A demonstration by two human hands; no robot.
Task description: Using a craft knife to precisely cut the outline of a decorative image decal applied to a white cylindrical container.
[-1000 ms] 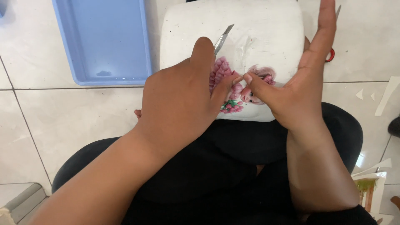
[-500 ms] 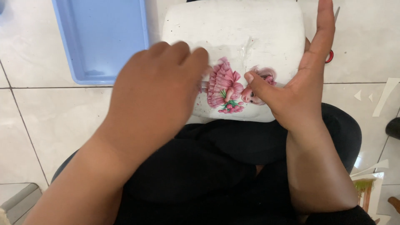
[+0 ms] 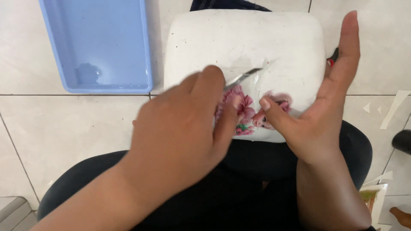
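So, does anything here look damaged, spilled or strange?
Two things stand out. A wrinkled clear film lies on the white cushion-like block, above the pink doll picture. A small puddle sits in the blue tray. Paper scraps lie on the floor tiles.

Pale tiled floor (image 3: 64,124) — blue tray (image 3: 96,45), white paper scraps (image 3: 396,109), picture sheets (image 3: 374,199) at right

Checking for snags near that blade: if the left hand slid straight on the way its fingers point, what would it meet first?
Probably the pink doll picture on the white block, right ahead of the left hand. Its thin metal blade already reaches over that picture toward the clear film. Depth is unclear.
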